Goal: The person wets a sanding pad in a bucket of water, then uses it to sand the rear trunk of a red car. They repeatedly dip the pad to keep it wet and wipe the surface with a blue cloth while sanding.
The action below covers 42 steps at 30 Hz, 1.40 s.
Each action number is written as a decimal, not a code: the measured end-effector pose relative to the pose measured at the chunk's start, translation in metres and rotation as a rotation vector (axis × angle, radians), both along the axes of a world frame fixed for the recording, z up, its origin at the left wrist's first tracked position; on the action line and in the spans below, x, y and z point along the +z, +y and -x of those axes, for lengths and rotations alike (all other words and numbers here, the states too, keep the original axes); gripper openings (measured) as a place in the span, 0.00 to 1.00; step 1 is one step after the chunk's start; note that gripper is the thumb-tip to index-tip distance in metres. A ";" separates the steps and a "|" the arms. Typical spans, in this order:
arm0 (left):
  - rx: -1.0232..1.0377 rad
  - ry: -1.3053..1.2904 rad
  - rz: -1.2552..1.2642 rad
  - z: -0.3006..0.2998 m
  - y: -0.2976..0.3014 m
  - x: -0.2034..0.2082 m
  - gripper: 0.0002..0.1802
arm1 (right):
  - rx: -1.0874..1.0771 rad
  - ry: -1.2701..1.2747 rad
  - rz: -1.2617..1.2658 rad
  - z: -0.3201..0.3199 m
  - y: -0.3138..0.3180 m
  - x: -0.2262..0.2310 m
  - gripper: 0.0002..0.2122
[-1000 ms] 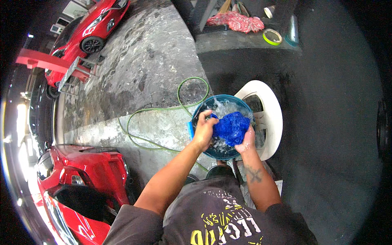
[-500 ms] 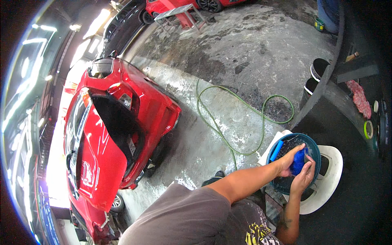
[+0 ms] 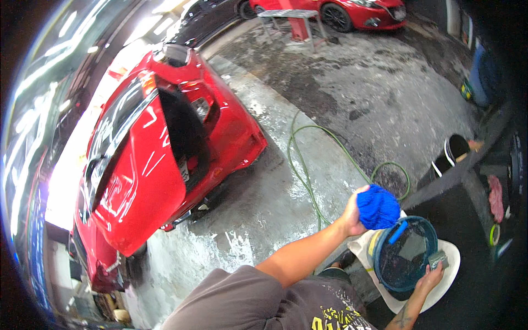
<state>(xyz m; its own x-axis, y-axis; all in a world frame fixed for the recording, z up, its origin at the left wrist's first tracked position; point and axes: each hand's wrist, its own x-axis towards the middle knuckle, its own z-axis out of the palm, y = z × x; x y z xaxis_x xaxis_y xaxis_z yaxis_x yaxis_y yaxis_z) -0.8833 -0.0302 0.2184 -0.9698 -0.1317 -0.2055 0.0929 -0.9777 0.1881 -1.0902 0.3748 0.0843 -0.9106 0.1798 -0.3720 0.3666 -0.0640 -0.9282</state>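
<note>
My left hand [image 3: 355, 213] is closed around a bunched bright blue cloth [image 3: 378, 207], lifted above the far left side of a dark teal bucket [image 3: 377, 258]. At the bucket's right rim, my right hand [image 3: 430, 276] grips a small grey-green block [image 3: 438, 259]; I cannot tell its material. Dark water [image 3: 404, 269] with some foam fills the bucket. A bright blue bar-shaped piece [image 3: 398, 232] sits at its far inner edge. Under the bucket is a white plastic seat [image 3: 452, 269], perhaps a chair or stool.
A red car [image 3: 143, 181] with a raised panel stands at the left. A green hose [image 3: 308, 181] loops across the wet floor. Dark buckets [image 3: 456, 148], a pink cloth [image 3: 495, 198] and a roll of green tape [image 3: 494, 235] lie to the right. A metal bench [image 3: 289, 15] stands far off.
Both hands were together over the bucket on the blue cloth. My left hand has lifted the cloth up and away; my right hand has moved to the right rim, where the block now shows.
</note>
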 end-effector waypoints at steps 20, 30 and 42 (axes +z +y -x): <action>1.409 -0.650 0.932 -0.671 -0.201 0.179 0.30 | 0.687 -0.318 0.472 -0.243 -0.306 -0.075 0.23; 1.024 -1.523 2.770 -0.717 -0.335 0.217 0.38 | 0.824 -0.369 0.358 -0.404 -0.451 0.045 0.35; 0.676 -1.222 3.174 -0.586 -0.539 0.346 0.27 | 1.221 -0.264 0.515 -0.530 -0.669 0.155 0.23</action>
<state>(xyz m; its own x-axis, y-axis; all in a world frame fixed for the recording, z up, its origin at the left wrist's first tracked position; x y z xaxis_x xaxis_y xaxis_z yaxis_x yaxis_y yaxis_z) -0.2974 -0.5696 0.5644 -0.7061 -0.3681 0.6049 -0.6560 0.6618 -0.3630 -0.5602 -0.2940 0.2395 -0.2782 -0.8988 -0.3387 0.6016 0.1119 -0.7910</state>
